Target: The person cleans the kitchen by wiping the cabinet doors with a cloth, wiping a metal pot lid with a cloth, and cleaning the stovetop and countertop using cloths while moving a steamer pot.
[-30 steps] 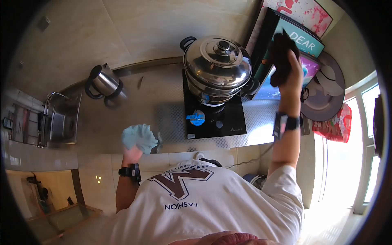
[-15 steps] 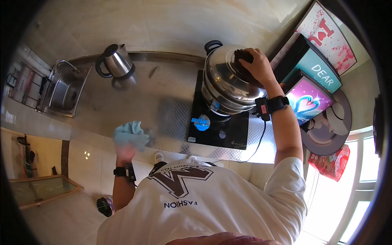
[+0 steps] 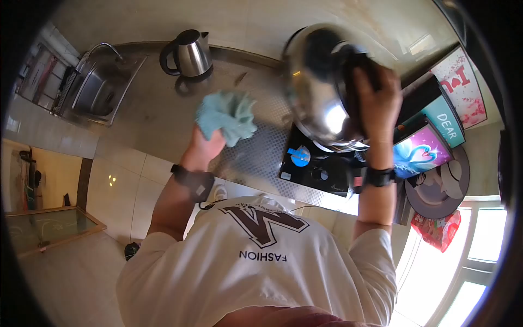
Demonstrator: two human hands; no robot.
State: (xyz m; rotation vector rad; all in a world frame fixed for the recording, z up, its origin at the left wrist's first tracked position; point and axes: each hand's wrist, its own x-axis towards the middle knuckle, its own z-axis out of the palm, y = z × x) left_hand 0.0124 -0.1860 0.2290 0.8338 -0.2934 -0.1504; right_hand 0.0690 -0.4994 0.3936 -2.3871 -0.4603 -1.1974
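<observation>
My left hand (image 3: pixel 205 146) is closed around a crumpled light-blue cloth (image 3: pixel 227 115), held above the counter. On the right, my right hand (image 3: pixel 381 103) grips the dark knob of a shiny steel pot lid (image 3: pixel 315 95). The domed lid is tilted and blurred by motion. It hides most of the pot beneath, so I cannot tell how far apart the two are. Below the lid lies a black induction cooktop (image 3: pixel 318 174) with a blue sticker.
A steel electric kettle (image 3: pixel 193 57) stands at the back of the metal counter (image 3: pixel 144 111). Further left is a sink (image 3: pixel 101 92) with a tap. Several decorated boards (image 3: pixel 447 122) and a round plate-like picture (image 3: pixel 436 188) stand close by my right arm.
My right hand has tipped the lid, its knob now facing right. My left hand has moved up and right over the counter with the cloth. The whole view has shifted.
</observation>
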